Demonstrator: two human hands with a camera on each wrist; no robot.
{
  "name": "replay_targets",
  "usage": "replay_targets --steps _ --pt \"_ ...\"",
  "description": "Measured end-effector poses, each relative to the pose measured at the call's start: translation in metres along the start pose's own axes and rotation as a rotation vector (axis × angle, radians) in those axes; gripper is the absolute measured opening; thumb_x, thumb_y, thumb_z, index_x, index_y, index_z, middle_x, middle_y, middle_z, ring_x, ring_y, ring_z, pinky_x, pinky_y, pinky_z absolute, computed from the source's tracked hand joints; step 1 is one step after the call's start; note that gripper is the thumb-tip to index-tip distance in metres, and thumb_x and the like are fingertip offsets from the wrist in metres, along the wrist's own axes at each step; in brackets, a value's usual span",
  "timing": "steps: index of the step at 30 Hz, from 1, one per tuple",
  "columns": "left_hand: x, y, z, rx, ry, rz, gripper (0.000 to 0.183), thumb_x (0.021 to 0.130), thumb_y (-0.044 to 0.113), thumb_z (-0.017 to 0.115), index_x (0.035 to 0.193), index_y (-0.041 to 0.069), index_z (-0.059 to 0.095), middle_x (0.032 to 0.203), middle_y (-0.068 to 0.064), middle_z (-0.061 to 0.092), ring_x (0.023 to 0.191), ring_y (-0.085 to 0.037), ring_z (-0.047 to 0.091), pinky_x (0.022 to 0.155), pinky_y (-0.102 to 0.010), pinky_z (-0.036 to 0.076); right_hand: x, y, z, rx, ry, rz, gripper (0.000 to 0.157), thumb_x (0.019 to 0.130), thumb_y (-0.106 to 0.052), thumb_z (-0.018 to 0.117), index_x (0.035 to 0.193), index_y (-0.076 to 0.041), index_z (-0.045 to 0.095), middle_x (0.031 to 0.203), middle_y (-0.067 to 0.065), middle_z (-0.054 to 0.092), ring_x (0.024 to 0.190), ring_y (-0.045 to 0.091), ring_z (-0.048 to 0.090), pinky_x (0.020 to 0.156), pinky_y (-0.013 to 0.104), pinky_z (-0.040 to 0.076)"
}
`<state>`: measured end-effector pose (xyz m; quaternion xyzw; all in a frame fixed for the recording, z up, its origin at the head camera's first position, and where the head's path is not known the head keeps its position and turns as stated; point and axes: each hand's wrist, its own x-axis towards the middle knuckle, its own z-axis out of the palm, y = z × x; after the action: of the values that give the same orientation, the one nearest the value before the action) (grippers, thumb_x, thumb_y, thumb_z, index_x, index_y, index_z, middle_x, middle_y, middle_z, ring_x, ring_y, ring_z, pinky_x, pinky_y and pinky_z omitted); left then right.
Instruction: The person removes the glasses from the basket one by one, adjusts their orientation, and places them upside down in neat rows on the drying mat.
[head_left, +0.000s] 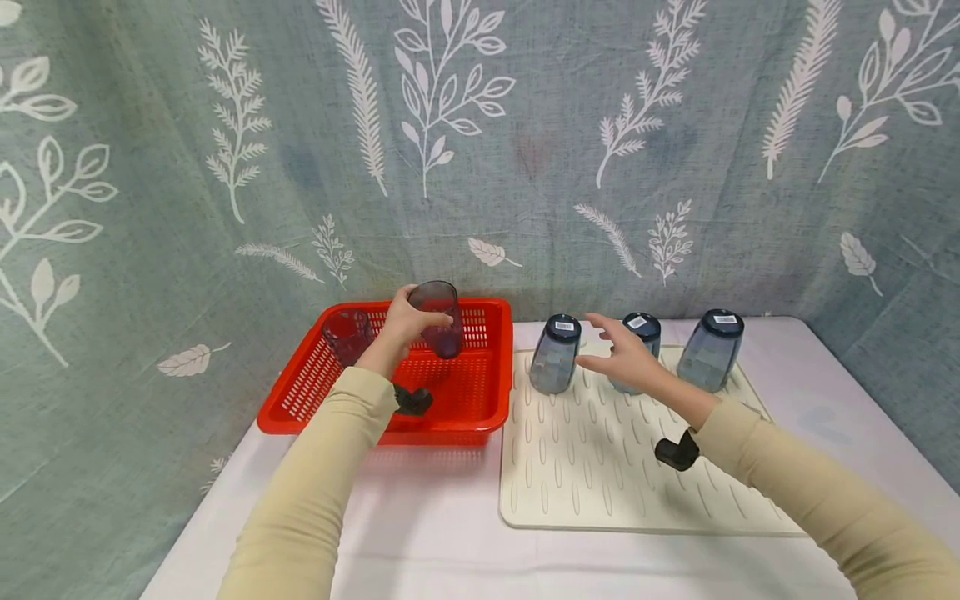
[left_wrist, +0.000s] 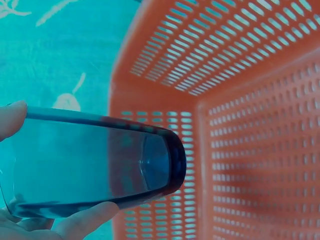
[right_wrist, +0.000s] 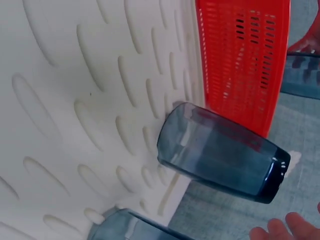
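Note:
My left hand (head_left: 405, 327) grips a blue-tinted drinking glass (left_wrist: 95, 162) with fingers and thumb around its upper part. Base down and slightly tilted, that glass is over the back of the red plastic basket (head_left: 498, 367). Another glass (head_left: 348, 335) leans inside the basket at the left. On the cream mat (head_left: 570, 475) three blue glasses stand upside down with white labels on their bases. My right hand (head_left: 626, 360), fingers spread and holding nothing, is just right of the left glass (head_left: 553, 358) and overlaps the middle glass (head_left: 647, 329) in the head view.
The right glass (head_left: 711, 350) stands near the mat's back right corner. Basket and mat sit side by side on a white-covered table (head_left: 427, 533). A grey-green patterned curtain (head_left: 540, 150) hangs right behind them and along both sides.

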<state>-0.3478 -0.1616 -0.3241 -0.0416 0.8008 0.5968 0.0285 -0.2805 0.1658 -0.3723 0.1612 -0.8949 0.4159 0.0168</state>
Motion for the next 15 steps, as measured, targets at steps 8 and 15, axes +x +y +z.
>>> replay_targets --steps 8,15 --pt "-0.011 0.019 -0.001 0.022 -0.054 0.027 0.09 0.076 0.009 0.072 0.145 0.015 0.016 0.142 -0.015 0.029 0.123 -0.033 0.041 0.093 -0.046 0.044 -0.009 0.005 0.002 0.154 0.026 0.023 0.07 0.087 -0.03 0.061 0.143 -0.008 0.026 0.142 0.021 0.032 0.127 0.037 0.034 0.101 0.052 0.031" --pt "-0.027 0.034 0.001 -0.009 -0.089 0.053 0.09 0.077 0.01 0.071 0.146 0.018 0.014 0.144 -0.013 0.026 0.122 -0.032 0.042 0.094 -0.044 0.044 -0.015 0.009 0.004 0.218 0.048 0.087 0.07 0.089 -0.035 0.058 0.144 -0.009 0.024 0.142 0.021 0.032 0.126 0.037 0.036 0.099 0.052 0.035"
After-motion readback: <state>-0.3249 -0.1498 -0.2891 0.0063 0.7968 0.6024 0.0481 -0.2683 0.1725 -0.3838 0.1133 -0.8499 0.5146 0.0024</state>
